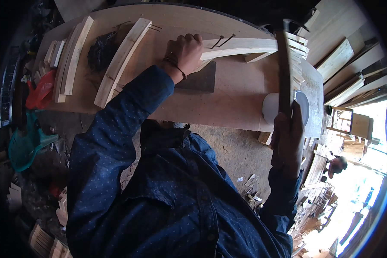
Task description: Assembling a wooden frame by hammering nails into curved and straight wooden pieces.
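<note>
My left hand (pixel 186 53) is closed around the left end of a pale curved wooden piece (pixel 249 45). Two nails (pixel 220 41) stand up, tilted, from the wood just right of my fingers. Beneath that end sits a dark rectangular block (pixel 206 78) on the workbench (pixel 241 103); a short wooden piece (pixel 258 56) shows under the curve farther right. My right hand (pixel 288 135) grips a hammer (pixel 284 71) low on its handle. The hammer is raised upright, its head at the top, partly lost against the dark background.
Another curved piece with nails (pixel 124 62) lies left on the bench, beside a black plastic bag (pixel 102 51) and more curved slats (pixel 75 60). A white bucket (pixel 271 107) stands behind the hammer. A teal plastic chair (pixel 26 144) is at left. A person (pixel 337 165) is far right.
</note>
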A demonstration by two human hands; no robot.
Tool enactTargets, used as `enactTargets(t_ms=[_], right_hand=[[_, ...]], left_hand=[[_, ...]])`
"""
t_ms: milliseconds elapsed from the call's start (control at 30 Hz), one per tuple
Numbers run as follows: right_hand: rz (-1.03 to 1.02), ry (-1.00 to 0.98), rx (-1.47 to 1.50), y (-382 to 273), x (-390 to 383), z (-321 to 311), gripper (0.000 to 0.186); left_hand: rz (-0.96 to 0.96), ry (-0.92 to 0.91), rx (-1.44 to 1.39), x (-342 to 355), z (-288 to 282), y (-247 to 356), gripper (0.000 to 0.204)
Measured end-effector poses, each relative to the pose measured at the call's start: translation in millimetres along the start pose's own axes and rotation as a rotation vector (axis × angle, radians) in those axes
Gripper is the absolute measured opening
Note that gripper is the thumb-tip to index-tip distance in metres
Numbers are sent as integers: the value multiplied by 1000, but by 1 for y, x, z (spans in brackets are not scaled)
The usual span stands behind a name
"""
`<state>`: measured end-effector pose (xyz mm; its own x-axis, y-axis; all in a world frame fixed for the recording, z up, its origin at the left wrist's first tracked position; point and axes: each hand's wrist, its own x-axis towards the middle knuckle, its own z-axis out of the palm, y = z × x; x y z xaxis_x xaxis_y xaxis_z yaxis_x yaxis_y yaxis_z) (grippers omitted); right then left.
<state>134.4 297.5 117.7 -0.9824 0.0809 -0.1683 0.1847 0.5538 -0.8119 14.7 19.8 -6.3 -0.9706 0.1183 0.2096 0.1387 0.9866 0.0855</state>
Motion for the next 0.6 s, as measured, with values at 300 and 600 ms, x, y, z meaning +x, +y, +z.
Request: enactTargets(t_ms=[300, 600], right_hand=[[-35, 4, -6, 9, 6, -1, 31], [-132, -75, -153, 17, 13, 0, 32]], left_hand=[[9, 21, 3, 0, 0, 0, 47], [14, 1, 9, 1, 0, -2, 49]])
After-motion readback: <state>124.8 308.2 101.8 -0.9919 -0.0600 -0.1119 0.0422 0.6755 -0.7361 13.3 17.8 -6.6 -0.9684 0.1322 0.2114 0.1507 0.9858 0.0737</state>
